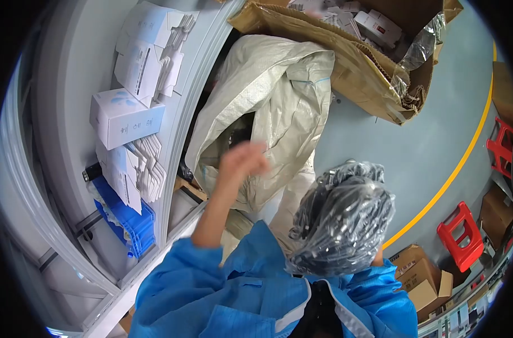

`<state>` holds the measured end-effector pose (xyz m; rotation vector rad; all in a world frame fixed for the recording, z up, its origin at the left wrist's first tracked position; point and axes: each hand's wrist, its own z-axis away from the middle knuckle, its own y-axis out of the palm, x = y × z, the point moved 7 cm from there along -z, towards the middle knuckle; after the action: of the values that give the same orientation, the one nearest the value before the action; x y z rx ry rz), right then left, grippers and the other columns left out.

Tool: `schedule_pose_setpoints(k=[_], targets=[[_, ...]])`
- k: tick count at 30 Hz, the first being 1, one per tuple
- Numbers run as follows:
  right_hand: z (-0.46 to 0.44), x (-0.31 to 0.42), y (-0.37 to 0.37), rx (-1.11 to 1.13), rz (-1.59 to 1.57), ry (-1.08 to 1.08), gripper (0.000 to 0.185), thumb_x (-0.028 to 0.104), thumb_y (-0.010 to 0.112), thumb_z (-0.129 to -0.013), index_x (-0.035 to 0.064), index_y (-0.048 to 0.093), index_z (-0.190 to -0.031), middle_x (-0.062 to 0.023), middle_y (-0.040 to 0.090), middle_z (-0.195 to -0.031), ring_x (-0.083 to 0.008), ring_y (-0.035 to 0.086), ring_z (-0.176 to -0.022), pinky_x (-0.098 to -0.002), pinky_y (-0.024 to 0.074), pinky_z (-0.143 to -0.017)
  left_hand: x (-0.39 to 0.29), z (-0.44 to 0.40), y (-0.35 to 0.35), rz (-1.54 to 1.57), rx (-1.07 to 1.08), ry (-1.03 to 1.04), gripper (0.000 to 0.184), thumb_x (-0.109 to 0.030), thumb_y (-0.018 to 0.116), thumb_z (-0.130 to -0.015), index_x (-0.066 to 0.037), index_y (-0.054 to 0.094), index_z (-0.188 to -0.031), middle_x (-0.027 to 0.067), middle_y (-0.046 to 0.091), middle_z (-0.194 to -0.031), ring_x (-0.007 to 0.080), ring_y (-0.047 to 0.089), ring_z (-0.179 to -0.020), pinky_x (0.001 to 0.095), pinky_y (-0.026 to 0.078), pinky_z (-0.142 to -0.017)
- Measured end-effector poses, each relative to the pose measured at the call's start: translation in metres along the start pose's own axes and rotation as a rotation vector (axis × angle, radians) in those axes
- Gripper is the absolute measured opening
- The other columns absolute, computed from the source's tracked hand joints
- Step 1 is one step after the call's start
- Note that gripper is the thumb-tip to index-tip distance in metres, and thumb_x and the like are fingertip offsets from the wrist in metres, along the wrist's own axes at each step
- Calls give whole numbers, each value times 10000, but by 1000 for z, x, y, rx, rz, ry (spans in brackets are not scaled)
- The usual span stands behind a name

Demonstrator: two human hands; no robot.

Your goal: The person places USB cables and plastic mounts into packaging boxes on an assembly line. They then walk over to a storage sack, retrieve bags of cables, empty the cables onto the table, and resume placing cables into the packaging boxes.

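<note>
A clear plastic bag of black items (343, 222) is held up in front of my chest. My right hand is hidden behind it; only a little of the wrist (378, 257) shows beside the blue sleeve, and the hand appears to hold the bag from below. My left hand (243, 161) is raised over the mouth of a large off-white woven sack (293, 107). Motion blurs its fingers, and I make out nothing in them. Something dark lies inside the sack opening. What the black items are, I cannot make out through the crinkled plastic.
On the grey bench at left stand folded white cartons (138, 67), a white box (127, 118) and a blue bin (124, 217). A big cardboard box (346, 65) with small white boxes stands beyond the sack. Red stools (461, 236) and an open carton (420, 281) are at right.
</note>
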<state>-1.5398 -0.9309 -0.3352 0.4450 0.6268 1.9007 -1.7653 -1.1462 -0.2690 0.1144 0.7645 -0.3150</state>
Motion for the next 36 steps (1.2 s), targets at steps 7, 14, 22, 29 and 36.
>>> schedule_pose_setpoints(k=[7, 14, 22, 29, 36], targets=[[-29, 6, -5, 30, -25, -34, 443, 319, 453, -935, 130, 439, -1335, -188, 544, -1234, -270, 578, -1070, -344, 486, -862, 176, -165, -116, 162, -592, -214, 344, -151, 545, -851, 8, 553, -1155, 119, 613, -1007, 177, 599, -873, 320, 507, -775], [-88, 1, -20, 35, -66, -31, 441, 325, 460, -931, 116, 450, -1319, -182, 551, -1222, -267, 580, -1063, -351, 488, -864, 313, -236, -167, 225, -491, -261, 313, -155, 561, -829, -6, 564, -1104, 102, 614, -968, 179, 594, -839, 314, 506, -756], [-98, 6, -19, 49, -97, -72, 440, 332, 468, -927, 99, 463, -1300, -175, 559, -1210, -263, 582, -1055, -358, 490, -866, 390, -252, -194, 317, -348, -288, 277, -159, 580, -804, -22, 577, -1045, 84, 615, -924, 180, 588, -801, 308, 504, -734], [-86, 24, 13, 140, -84, -132, 441, 338, 475, -923, 85, 474, -1284, -168, 566, -1199, -260, 584, -1048, -365, 492, -868, 385, -247, -232, 419, -231, -224, 247, -163, 597, -783, -36, 588, -994, 68, 615, -885, 181, 582, -768, 303, 503, -714], [-66, 37, 50, 274, -87, -167, 443, 344, 482, -920, 70, 484, -1268, -162, 573, -1188, -257, 586, -1041, -371, 494, -870, 301, -166, -224, 480, -159, -136, 221, -166, 611, -764, -48, 598, -950, 54, 615, -851, 183, 578, -740, 299, 502, -698]])
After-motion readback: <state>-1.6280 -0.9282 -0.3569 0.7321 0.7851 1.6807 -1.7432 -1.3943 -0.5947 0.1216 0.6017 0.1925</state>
